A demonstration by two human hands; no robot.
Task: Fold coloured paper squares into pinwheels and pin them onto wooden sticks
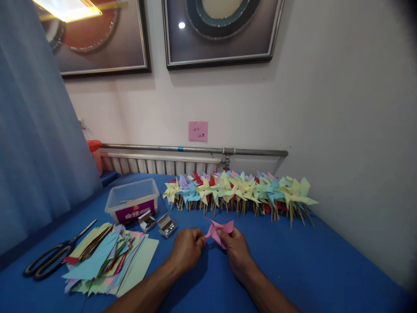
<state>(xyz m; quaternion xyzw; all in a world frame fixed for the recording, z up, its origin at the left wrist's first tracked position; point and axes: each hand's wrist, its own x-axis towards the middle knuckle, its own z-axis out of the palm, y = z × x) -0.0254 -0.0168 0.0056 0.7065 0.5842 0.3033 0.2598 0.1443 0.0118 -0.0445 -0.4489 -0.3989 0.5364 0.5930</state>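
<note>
Head view: a pink paper pinwheel (pixel 219 230) is held up just above the blue table (pixel 325 261), pinched from both sides. The left hand (pixel 188 248) is closed on the pinwheel's left edge, fingers curled tight; the right hand (pixel 237 250) is clamped on its lower right, thumb and fingertips pressed to the paper. Behind the pinwheel, along the wall, a long row of finished pinwheels (pixel 237 191) on wooden sticks is laid out. Left of the pinwheel, two small open boxes (pixel 158 223) are seen, and beyond them a clear plastic tub (pixel 132 200). Further left, a fanned stack of coloured paper (pixel 107 258) is spread, with black-handled scissors (pixel 54 255) lying at its far side.
</note>
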